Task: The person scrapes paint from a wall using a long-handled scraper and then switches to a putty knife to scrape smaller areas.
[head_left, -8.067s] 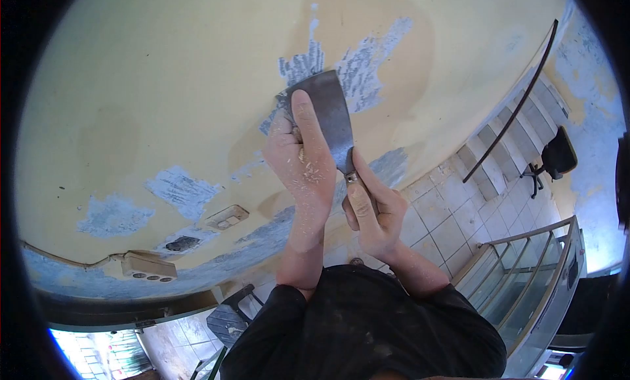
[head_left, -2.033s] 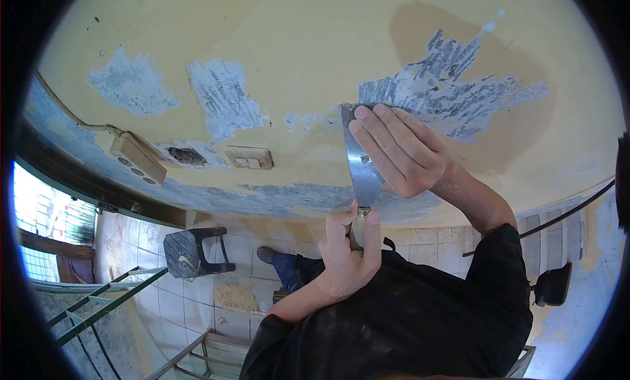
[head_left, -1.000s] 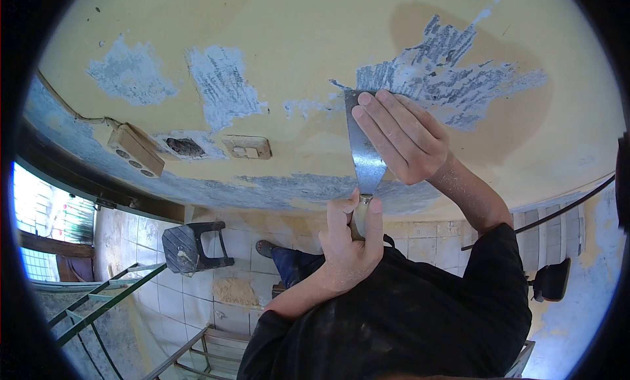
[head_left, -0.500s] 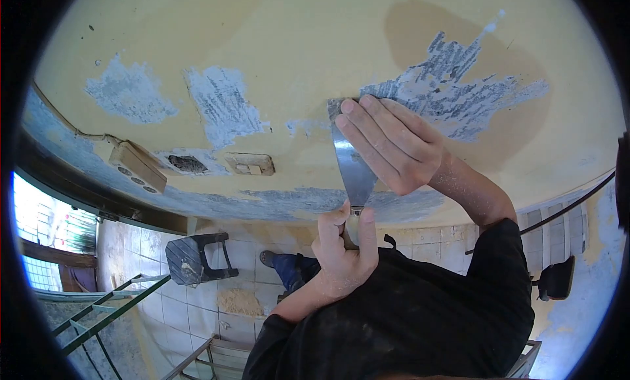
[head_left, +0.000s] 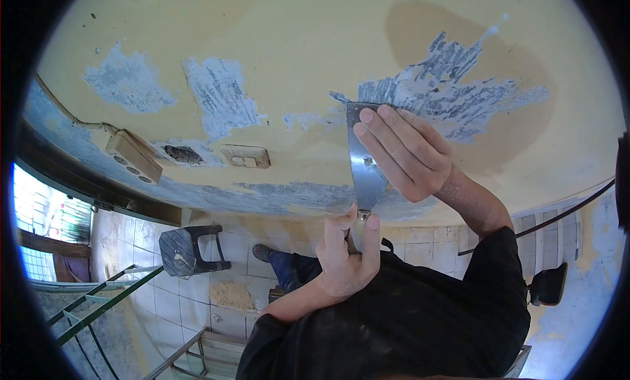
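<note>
My left hand [head_left: 348,262] is wrapped round the handle of a putty knife [head_left: 363,173], low in front of my chest. The wide metal blade points up, its edge against the yellow painted wall [head_left: 302,45]. My right hand [head_left: 410,154] lies with straight fingers flat on the blade near that edge; its thumb is hidden. Beside the blade edge, a large scraped patch [head_left: 453,95] shows grey and whitish under the paint. A short grey scrape lies just left of the blade's corner. Fine dust clings to my right forearm.
Left along the wall are a switch [head_left: 246,157], an open wall hole [head_left: 182,154], a socket strip [head_left: 133,158] and two more scraped patches. Below stand a dark stool [head_left: 180,252] and a green ladder [head_left: 98,301]. Debris [head_left: 231,295] lies on the tiled floor.
Both hands and the putty knife have moved a little to the right along the wall. The short grey scrape left of the blade now shows. The view has shifted slightly.
</note>
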A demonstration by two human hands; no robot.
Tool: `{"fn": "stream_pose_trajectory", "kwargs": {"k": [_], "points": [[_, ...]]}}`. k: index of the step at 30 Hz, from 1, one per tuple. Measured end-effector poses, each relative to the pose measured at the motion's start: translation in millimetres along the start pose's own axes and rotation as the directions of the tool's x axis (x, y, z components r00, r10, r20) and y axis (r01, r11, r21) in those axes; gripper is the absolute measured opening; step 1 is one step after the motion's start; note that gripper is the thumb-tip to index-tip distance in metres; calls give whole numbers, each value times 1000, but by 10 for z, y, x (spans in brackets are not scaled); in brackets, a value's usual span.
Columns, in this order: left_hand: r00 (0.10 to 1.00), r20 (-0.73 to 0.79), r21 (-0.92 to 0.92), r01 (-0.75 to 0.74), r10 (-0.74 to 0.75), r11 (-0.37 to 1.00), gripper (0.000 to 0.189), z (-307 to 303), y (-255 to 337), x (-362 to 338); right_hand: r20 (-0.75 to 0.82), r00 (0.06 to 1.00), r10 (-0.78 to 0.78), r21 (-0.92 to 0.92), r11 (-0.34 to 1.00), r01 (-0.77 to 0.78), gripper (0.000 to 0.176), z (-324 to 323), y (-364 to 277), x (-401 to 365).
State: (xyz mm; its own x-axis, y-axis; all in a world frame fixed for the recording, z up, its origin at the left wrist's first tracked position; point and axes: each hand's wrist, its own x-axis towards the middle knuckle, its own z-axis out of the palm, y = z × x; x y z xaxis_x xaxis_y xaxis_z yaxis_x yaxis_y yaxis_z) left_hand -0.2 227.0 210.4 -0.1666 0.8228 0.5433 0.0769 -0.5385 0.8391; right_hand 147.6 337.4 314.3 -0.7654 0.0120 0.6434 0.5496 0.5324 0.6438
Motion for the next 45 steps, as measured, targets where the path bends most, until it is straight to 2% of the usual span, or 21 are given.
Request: {"fn": "stream_pose_trajectory", "kwargs": {"k": [6,12,14,23,24,26,30,35,39,41,45], "points": [[999,-27,-41,20,-21,999,25,57,19,-4,2,1000,3,-8,1000,-3,27,34,-6,-52],[999,10,-31,38,-38,999,22,73,25,0,-1,1000,-11,-19,1000,11,28,63,20,-17],[998,-56,-44,-30,28,999,26,93,10,33,-14,1000,-11,-19,1000,11,28,69,28,-2],[997,-76,-62,-6,2,998,27,29,-69,82,-21,999,-44,-50,998,43,26,140,49,117],[997,-72,-63,-7,2,998,27,-7,-51,88,-24,998,-53,-53,997,52,26,165,57,158],[996,26,-81,89,-87,993,21,-81,-17,106,-30,998,-64,-59,996,62,26,206,49,217],[995,38,-131,96,-92,987,22,-71,-33,122,-18,998,-55,-39,998,55,26,190,53,249],[997,-62,-75,-45,40,996,25,11,-53,82,-67,998,-20,-7,1000,19,27,83,27,153],[998,-42,-52,-55,52,997,24,61,0,59,-15,1000,9,-58,998,-10,25,25,0,22],[1000,-17,-62,14,-15,998,24,63,-4,23,-12,1000,10,-78,997,-11,24,24,-7,-9],[999,-42,-63,-13,10,998,24,85,7,30,14,1000,5,-103,995,-4,26,23,-11,-6]]}}
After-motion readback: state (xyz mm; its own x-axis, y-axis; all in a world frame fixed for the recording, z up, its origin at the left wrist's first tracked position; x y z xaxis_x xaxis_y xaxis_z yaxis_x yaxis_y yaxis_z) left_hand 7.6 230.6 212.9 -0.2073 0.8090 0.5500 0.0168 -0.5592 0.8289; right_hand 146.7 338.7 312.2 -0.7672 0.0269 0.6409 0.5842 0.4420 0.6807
